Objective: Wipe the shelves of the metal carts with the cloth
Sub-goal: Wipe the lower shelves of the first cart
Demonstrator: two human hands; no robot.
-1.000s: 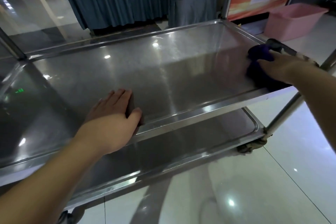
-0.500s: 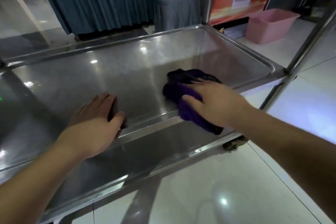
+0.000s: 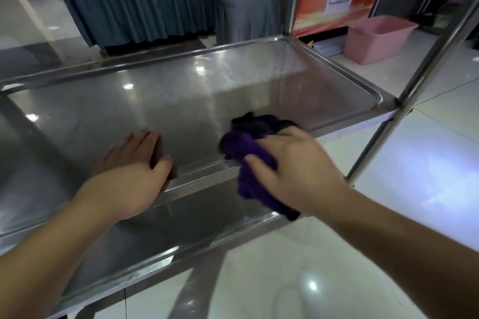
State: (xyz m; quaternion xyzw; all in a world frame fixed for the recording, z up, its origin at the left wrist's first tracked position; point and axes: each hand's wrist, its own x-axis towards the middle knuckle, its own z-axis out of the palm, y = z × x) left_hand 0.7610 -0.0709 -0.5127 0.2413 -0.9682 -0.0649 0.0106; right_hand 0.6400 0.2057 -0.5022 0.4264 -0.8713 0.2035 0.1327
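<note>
Top shelf of the steel cart: a shallow, mirror-bright tray with a raised rolled rim, slick enough that I brace it. My left hand lies flat, fingers straight and together, thumb hooked over the near rim, probably to stop the cart rolling. My right hand bunches the soft purple cloth at that rim, some hanging over the edge.

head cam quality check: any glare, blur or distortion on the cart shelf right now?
Head view: ceiling lights glare as bright spots on the top shelf and the floor; the purple cloth under the right hand is slightly motion-blurred; wide-angle distortion bends the shelf rim; the left hand is sharp.
</note>
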